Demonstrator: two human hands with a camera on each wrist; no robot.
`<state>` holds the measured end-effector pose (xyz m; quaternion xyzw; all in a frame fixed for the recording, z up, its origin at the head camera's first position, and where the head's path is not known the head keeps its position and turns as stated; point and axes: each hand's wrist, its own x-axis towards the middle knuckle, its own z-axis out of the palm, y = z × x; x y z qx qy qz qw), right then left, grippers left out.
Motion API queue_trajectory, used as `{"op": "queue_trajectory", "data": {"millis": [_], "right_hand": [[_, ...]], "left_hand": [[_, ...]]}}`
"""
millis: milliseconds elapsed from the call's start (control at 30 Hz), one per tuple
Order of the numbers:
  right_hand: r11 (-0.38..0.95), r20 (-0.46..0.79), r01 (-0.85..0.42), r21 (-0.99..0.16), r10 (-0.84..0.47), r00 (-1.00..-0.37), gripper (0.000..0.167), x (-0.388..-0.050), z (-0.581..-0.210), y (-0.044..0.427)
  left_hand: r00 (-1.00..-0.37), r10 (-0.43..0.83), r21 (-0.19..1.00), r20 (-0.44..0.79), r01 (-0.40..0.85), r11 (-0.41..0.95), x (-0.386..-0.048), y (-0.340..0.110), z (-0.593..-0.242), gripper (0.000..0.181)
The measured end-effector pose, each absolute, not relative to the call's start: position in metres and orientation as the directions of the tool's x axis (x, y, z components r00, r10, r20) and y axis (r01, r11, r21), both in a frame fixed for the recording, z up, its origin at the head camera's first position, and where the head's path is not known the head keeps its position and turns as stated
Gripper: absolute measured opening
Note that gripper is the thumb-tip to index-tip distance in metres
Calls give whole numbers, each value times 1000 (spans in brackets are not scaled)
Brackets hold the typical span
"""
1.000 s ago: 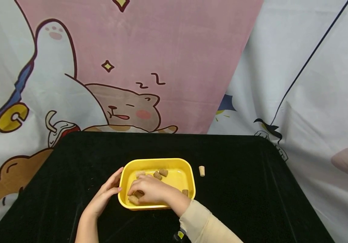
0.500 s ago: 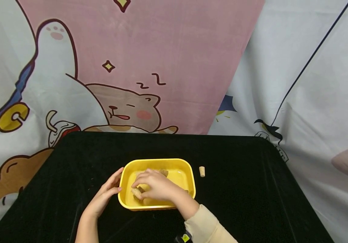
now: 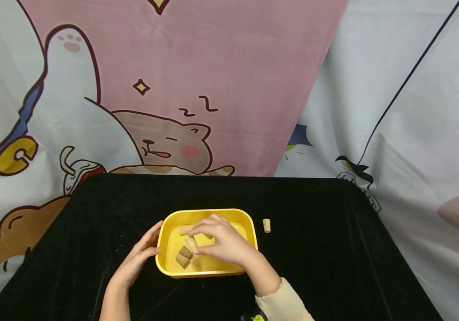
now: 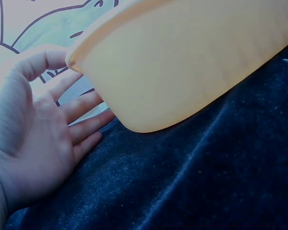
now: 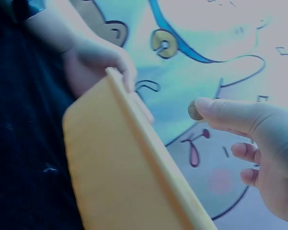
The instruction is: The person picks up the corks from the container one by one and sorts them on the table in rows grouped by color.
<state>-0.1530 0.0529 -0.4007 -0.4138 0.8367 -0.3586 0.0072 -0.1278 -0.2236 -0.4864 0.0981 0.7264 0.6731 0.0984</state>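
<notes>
Left hand (image 3: 136, 257): fingers straight, touching rectangular yellow plastic tub (image 3: 197, 273) at left
Right hand (image 3: 222, 240): fingers pinching tan cylindrical cork (image 3: 191, 244) over it

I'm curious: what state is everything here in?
Yellow tub, upright, open-topped
Left hand, touching the tub
Right hand, over the tub, pinching
Held cork, gripped in that hand
Remaining tub corks, loose, some partly hidden
Outside cork, unheld, beside the tub
Black cloth, spread out
Backdrop, hanging, creased

Left hand (image 3: 137, 257): fingers (image 4: 84, 106) extended, thumb (image 4: 44, 60) apart from them. Right hand (image 3: 223, 240): thumb (image 5: 228, 111) pinching opposite index (image 3: 203, 229), other fingertips (image 5: 247, 152) curled.
</notes>
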Motion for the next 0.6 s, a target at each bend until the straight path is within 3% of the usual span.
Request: {"op": "queue_trajectory", "data": {"millis": [600], "right_hand": [[466,395,-570,-676,-423,-815,37,-140,-388,122]], "left_hand": [[-961,276,998,-15,3,65,-127,-223,-487,60]]}}
